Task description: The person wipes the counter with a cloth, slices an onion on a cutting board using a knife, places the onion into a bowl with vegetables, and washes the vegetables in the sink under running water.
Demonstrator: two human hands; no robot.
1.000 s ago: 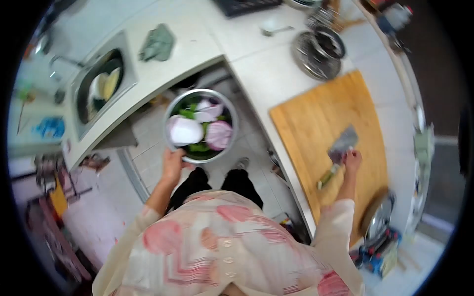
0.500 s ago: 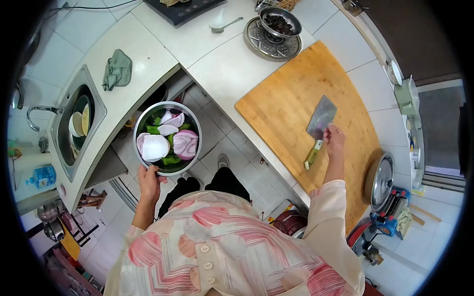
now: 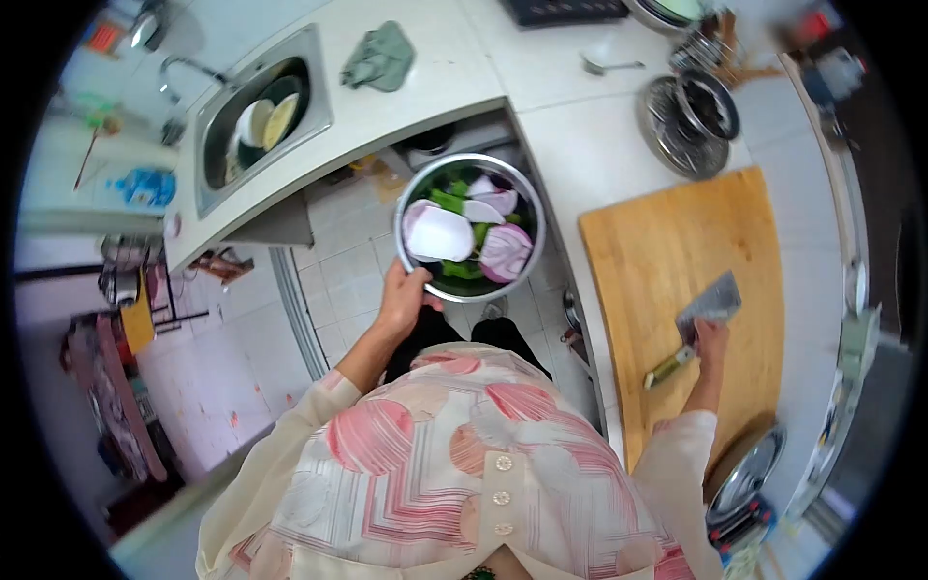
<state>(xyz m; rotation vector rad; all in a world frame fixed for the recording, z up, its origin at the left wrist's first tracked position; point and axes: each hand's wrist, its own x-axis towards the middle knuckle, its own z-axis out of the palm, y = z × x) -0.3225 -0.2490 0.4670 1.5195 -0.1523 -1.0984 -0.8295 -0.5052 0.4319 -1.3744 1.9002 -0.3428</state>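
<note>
My left hand [image 3: 406,302] grips the near left rim of a round metal bowl [image 3: 540,232], thumb over the edge, holding it in the air in front of my body. Inside lie cut pieces of red onion [image 3: 505,253], a large pale onion piece [image 3: 441,235] and chunks of green pepper [image 3: 448,201]. My right hand [image 3: 710,338] is closed at the neck of a cleaver [image 3: 712,303], where blade meets handle. The cleaver rests on a wooden cutting board [image 3: 648,261], its green handle [image 3: 667,369] angled toward me. My fingertips there are partly hidden.
A sink [image 3: 322,97] with stacked dishes and a green cloth [image 3: 380,58] are at the upper left. Beyond the board stand a dark-filled metal bowl [image 3: 730,118] and a spoon [image 3: 614,67]. A metal lid [image 3: 749,474] leans at the board's near right. The counter edge [image 3: 570,261] runs beside the bowl.
The view has turned and shifted, so bowl, board and sink appear further right. My left hand still holds the bowl; my right hand stays at the cleaver, which keeps about the same place on the board.
</note>
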